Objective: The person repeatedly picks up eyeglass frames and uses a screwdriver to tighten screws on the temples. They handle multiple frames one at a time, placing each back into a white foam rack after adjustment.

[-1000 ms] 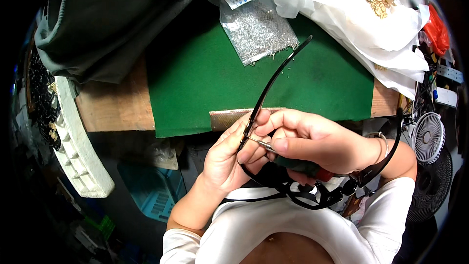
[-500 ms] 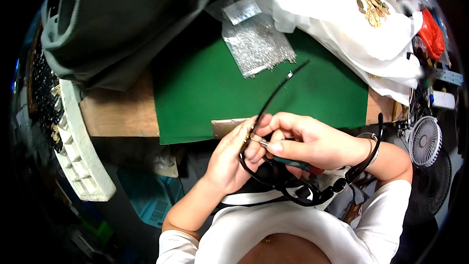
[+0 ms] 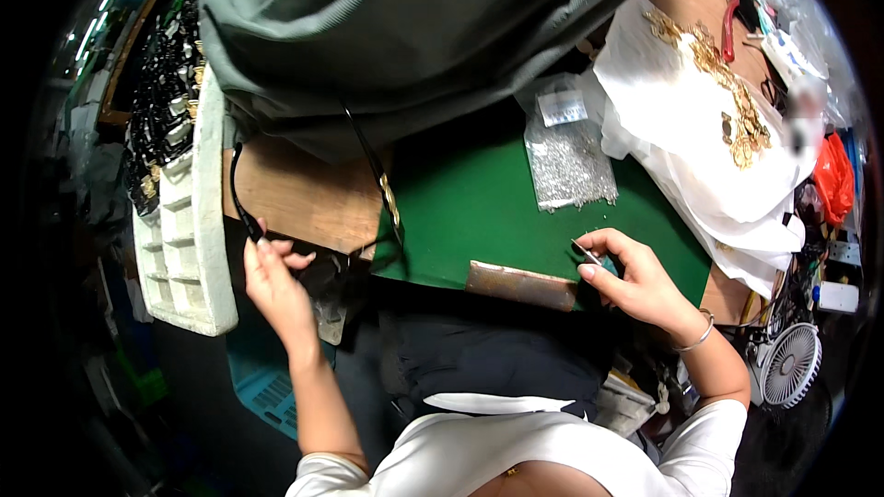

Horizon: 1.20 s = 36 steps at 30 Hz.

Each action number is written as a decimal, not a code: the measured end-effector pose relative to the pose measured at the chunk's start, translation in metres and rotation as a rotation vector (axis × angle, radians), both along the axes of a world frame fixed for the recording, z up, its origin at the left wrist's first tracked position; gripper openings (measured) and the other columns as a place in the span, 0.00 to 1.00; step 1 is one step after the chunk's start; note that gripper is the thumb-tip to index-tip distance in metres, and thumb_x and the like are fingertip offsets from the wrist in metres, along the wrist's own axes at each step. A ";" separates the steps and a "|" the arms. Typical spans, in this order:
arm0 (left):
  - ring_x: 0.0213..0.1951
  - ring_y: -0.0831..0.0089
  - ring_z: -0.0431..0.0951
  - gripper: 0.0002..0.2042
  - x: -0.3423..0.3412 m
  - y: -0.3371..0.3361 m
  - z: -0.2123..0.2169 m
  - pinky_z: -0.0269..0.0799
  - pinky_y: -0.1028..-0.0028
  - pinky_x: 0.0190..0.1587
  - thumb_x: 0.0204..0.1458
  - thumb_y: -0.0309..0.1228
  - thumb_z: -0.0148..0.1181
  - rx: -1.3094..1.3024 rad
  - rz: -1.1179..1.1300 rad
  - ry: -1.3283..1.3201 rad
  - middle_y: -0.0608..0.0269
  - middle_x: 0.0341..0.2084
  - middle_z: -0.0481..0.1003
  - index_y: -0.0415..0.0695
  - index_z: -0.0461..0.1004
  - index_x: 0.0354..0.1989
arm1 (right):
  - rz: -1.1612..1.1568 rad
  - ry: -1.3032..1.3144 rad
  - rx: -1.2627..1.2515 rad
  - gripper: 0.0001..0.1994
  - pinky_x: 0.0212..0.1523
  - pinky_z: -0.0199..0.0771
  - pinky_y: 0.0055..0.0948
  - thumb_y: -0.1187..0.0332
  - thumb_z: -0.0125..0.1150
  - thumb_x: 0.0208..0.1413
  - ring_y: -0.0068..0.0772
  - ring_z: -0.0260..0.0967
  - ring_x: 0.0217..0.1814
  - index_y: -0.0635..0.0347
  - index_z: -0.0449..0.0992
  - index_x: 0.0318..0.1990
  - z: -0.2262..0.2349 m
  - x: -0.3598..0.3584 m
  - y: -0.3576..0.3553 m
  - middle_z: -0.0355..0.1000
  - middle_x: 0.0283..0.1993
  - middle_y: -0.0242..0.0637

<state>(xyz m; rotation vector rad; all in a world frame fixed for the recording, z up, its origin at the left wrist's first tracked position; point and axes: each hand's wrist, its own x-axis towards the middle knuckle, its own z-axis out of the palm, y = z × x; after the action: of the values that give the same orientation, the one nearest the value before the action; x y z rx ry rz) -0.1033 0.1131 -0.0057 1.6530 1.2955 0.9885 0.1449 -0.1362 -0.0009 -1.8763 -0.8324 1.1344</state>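
Note:
My left hand (image 3: 276, 290) is off to the left, beside the white tray, its fingers closed on a pair of black glasses (image 3: 244, 216). One temple rises from the fingers. The other temple, with a gold ornament (image 3: 388, 195), stands over the green mat's left side. The front of the glasses is hard to make out. At the mat's front right, my right hand (image 3: 635, 281) pinches a screwdriver (image 3: 586, 253) with a metal shaft and a partly hidden teal handle. A clear bag of tiny silver screws (image 3: 571, 166) lies farther back on the green mat (image 3: 451, 212).
A white compartment tray (image 3: 216, 267) at the left holds many black glasses parts. Dark grey-green cloth (image 3: 479, 28) covers the back. Gold parts (image 3: 737, 120) lie on white plastic (image 3: 645, 83) at right. A metal plate (image 3: 522, 286) sits on the front edge; a small fan (image 3: 790, 364) stands right.
My hands have come apart. The left hand has carried the glasses leftward toward the tray; the right has drawn the screwdriver away to the right. The view has shifted too.

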 end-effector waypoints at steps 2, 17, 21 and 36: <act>0.21 0.82 0.66 0.15 0.003 0.018 -0.021 0.65 0.80 0.30 0.58 0.32 0.39 0.039 0.083 0.055 0.64 0.25 0.67 0.35 0.64 0.48 | 0.013 0.016 -0.032 0.14 0.36 0.66 0.28 0.66 0.57 0.47 0.34 0.67 0.35 0.65 0.69 0.39 0.006 -0.003 0.014 0.68 0.33 0.42; 0.36 0.70 0.72 0.10 0.169 0.078 0.116 0.66 0.75 0.41 0.49 0.26 0.51 0.951 -0.524 -0.025 0.56 0.34 0.72 0.38 0.70 0.40 | -0.020 -0.013 0.035 0.14 0.33 0.66 0.23 0.67 0.57 0.48 0.27 0.65 0.32 0.65 0.69 0.41 0.015 -0.005 0.025 0.67 0.33 0.38; 0.32 0.54 0.72 0.07 0.196 0.065 0.081 0.67 0.65 0.35 0.46 0.28 0.51 0.771 -0.956 0.613 0.48 0.26 0.71 0.37 0.71 0.30 | -0.034 -0.052 0.066 0.15 0.39 0.66 0.28 0.66 0.58 0.48 0.33 0.66 0.37 0.64 0.69 0.41 0.012 -0.004 0.009 0.68 0.35 0.41; 0.18 0.77 0.65 0.24 0.311 0.167 0.129 0.64 0.82 0.15 0.32 0.39 0.68 -0.523 -0.396 -0.250 0.63 0.23 0.64 0.42 0.61 0.33 | -0.048 -0.109 0.097 0.14 0.42 0.66 0.30 0.64 0.56 0.48 0.39 0.67 0.41 0.63 0.70 0.40 0.011 -0.001 0.006 0.68 0.38 0.44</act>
<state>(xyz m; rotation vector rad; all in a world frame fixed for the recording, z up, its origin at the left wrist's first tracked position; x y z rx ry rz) 0.2082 0.2801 0.1236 1.2621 0.9094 0.5348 0.1436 -0.1301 0.0103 -1.8803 -0.8823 0.9534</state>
